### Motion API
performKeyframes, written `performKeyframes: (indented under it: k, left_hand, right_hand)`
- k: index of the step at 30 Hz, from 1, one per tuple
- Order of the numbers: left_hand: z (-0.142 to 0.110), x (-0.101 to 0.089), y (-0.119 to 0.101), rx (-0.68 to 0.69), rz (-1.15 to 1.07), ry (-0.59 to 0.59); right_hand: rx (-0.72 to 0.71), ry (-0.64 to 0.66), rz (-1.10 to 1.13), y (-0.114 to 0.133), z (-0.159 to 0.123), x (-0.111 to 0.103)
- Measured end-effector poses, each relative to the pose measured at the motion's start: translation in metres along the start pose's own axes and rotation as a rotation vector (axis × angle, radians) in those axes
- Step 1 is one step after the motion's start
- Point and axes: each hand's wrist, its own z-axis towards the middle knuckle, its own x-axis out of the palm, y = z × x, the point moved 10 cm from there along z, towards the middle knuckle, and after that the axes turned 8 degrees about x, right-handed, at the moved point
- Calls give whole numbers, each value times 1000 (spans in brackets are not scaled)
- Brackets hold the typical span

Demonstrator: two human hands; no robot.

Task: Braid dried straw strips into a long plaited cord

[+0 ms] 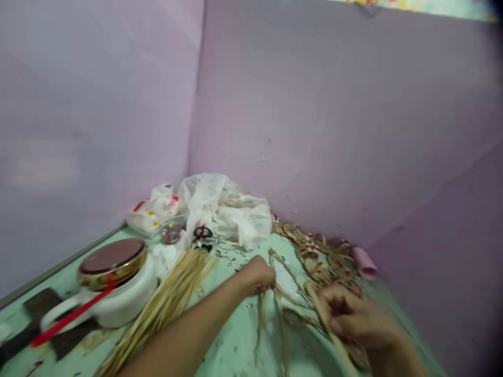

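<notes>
Thin tan fibre strands (283,335), hanging at near centre

Curled fingers of the left hand (257,275) are gripping the strands over the green tabletop (231,340). The right hand (359,317) is pinching a smooth, pale strip (332,332). Farther right, twisted brown cordwork (314,264) with red-and-white beads is lying near a pink cylinder (364,263). At left, long straw-like strips (168,293) are lying beside a glossy white handled vessel (126,301); crumpled, translucent plastic (243,217) is sitting far.

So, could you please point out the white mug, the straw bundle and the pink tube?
White mug (128,306): head view, side of its body.
Straw bundle (168,296): head view, middle of the strips.
Pink tube (362,261): head view, its outer side.
</notes>
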Motion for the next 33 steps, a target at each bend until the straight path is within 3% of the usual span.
performKeyframes:
  k: [3, 9, 16, 21, 26, 30, 33]
  left_hand:
    - [-5, 0, -7, -15, 86, 37]
    - [-6, -3, -12, 11, 173, 74]
    - [-2, -2, -8, 3, 197, 102]
    - [-3, 0, -10, -5, 179, 128]
    - [-5, 1, -10, -25, 173, 140]
    - [-1, 0, -8, 12, 192, 148]
    - [2, -2, -5, 19, 200, 154]
  right_hand:
    - [73, -55, -220, -14, 17, 3]
    - [92, -224, -498, -10, 41, -15]
    - [-28, -440, -670, 14, 21, -36]
    - [97, -455, -735, -6, 12, -52]
    - [256, -431, -802, -28, 4, -54]
    - [375, -546, -946, -24, -5, -56]
    - [369, -565, -974, -19, -16, -62]
